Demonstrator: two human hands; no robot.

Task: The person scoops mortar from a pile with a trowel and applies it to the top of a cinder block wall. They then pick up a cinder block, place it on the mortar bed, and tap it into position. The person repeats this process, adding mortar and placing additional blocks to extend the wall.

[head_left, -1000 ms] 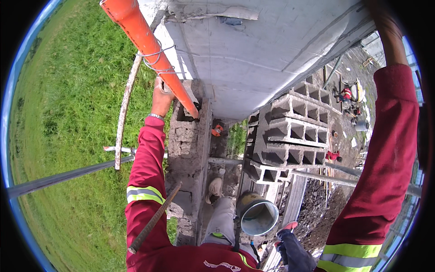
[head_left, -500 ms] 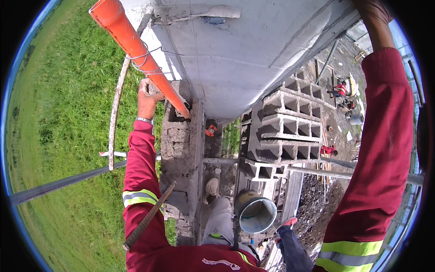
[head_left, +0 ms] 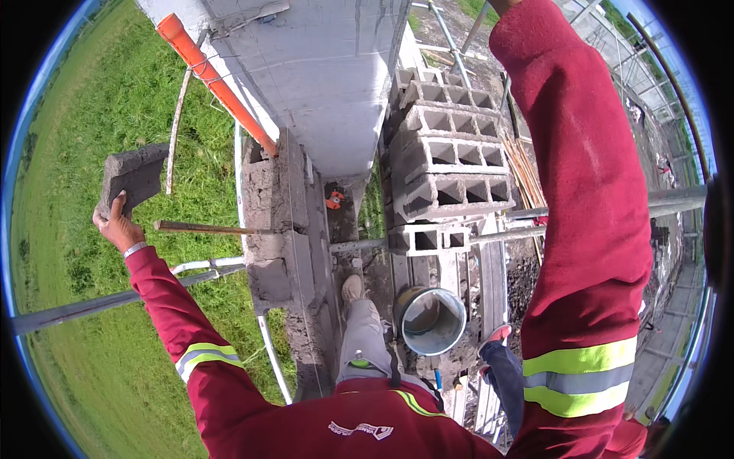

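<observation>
Out over the grass on the left, my left hand (head_left: 121,228) grips a broken piece of concrete block (head_left: 138,174), with the thumb across its near face. To its right stands the rough block wall (head_left: 267,264), where an orange pipe (head_left: 222,92) slants down into the top cavity. Thin wire ties that pipe to a rod. My right arm (head_left: 585,199) stretches up and forward; only a sliver of my right hand (head_left: 503,4) shows at the top edge, its fingers cut off.
A tall grey-white column (head_left: 336,84) rises ahead. Stacked hollow blocks (head_left: 455,157) stand right of it, above a bucket (head_left: 430,321) on the planks. A rebar (head_left: 206,228) juts left from the wall, and scaffold tubes (head_left: 99,302) cross both sides. Another person's leg (head_left: 501,382) is at lower right.
My left hand has swung left, from beside the orange pipe to over the grass, and now visibly holds the block piece. The view has shifted; my right arm stays raised.
</observation>
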